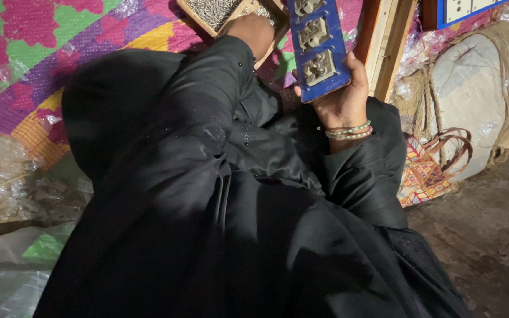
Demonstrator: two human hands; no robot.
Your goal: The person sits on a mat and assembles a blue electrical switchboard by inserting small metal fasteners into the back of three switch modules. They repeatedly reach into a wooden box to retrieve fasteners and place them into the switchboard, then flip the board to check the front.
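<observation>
Right hand [341, 100] fingers grip a blue board [318, 44] of metal fittings; left hand [253, 32], fingers hidden, reaches the screw box [210, 12] beside the board.

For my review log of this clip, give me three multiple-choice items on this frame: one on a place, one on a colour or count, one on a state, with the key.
1. Where does the wooden box of screws lie?
A. At the top of the view, on the woven mat
B. On the bare floor at lower right
C. Inside the patterned bag

2. What colour is the board with the metal fittings?
A. Red
B. Blue
C. Green

3. How does the right hand stand to the board?
A. Flat on the floor, away from it
B. Closed around its lower end
C. Tucked inside the sleeve

Key: 1 A, the box sits on the colourful mat by the left hand. 2 B, the board's face is blue around three fittings. 3 B, the thumb and fingers wrap its lower end above the beaded bracelets.
</observation>
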